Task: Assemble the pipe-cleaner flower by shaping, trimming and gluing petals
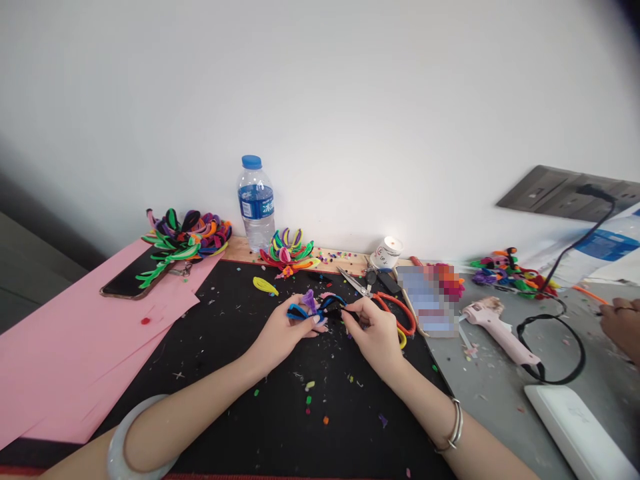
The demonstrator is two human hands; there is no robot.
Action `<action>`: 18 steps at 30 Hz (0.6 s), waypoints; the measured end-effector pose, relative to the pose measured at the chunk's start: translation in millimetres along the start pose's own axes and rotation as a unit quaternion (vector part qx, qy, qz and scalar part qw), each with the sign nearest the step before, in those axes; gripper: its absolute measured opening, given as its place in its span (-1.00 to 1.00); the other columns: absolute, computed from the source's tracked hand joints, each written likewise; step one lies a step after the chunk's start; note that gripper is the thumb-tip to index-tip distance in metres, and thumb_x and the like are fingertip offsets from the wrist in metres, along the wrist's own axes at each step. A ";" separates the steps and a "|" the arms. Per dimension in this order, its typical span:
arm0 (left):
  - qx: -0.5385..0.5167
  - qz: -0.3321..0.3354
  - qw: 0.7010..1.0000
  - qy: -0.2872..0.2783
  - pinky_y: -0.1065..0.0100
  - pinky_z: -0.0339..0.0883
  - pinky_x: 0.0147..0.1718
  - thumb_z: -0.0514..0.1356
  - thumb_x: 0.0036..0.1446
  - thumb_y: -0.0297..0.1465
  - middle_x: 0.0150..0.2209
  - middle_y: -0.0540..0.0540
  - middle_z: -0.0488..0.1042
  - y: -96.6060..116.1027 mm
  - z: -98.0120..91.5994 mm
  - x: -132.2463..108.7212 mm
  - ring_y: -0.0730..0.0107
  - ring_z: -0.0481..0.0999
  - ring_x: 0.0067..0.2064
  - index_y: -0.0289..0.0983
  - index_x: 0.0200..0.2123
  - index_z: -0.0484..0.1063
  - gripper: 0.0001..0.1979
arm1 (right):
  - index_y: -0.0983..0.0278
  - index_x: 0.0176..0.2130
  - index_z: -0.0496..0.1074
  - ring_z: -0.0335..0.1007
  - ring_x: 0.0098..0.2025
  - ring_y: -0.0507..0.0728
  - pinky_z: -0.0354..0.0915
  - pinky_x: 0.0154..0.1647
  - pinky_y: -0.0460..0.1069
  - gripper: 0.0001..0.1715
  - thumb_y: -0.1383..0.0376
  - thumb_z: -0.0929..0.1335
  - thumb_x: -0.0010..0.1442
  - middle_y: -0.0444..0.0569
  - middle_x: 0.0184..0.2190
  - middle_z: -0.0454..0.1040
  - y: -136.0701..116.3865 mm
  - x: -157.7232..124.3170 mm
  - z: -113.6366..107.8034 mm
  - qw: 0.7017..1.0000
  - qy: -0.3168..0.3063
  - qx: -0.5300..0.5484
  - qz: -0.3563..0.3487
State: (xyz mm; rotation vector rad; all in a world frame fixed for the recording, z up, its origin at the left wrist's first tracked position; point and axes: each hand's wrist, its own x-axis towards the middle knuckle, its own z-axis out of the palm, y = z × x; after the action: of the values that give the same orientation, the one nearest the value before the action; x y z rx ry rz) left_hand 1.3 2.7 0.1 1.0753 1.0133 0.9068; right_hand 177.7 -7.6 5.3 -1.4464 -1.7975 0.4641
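Observation:
My left hand [287,333] is closed around a blue and black pipe-cleaner piece [331,302] bent into loops, with a purple fuzzy tip [309,301] standing up from it. On the other side, my right hand [375,333] pinches the dark end of the same piece between thumb and fingers. Both hands are just above the black mat [220,373]. Beyond my left hand lies a yellow pipe-cleaner loop [265,287]. Orange-handled scissors [409,319] rest open beside my right hand. My palms hide part of the held piece.
Behind the mat stand a water bottle [257,200], a multicolored pipe-cleaner flower [290,252] and a white cup [386,252]. A phone [125,277] and looped bundle [195,233] lie left. A corded glue gun [505,337], white case [575,427] and another person's hand [623,327] are right.

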 end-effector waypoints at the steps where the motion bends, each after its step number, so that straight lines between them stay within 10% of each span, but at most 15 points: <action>1: 0.000 0.001 1.000 0.001 0.31 0.42 -0.30 0.23 -0.07 -0.30 -0.38 -0.06 0.50 -0.3 -0.1 -0.1 0.25 0.56 -0.32 -0.27 -0.23 0.31 -0.70 | 0.27 -0.44 0.28 0.18 -0.67 -0.04 0.14 -0.63 -0.14 -0.87 0.26 0.25 0.10 -0.20 -0.69 0.27 0.1 0.0 0.1 1.000 -0.003 -0.002 0.000; 18: -0.008 -0.005 1.000 0.008 0.36 0.42 -0.36 0.25 -0.09 -0.29 -0.44 -0.05 0.49 2.0 -0.6 -0.5 0.28 0.56 -0.36 -0.28 -0.31 0.34 -0.73 | 0.26 -0.49 0.27 0.07 -0.67 -0.06 0.07 -0.64 -0.15 -0.85 0.29 0.25 0.10 -0.21 -0.68 0.22 -4.6 0.1 -0.4 0.998 0.006 -0.048 -0.040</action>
State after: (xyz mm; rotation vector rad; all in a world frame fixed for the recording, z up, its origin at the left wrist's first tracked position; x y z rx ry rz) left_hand 0.4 2.9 2.0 1.0498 1.0229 0.9151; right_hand 175.0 -8.9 8.8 -1.4330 -1.8822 0.3326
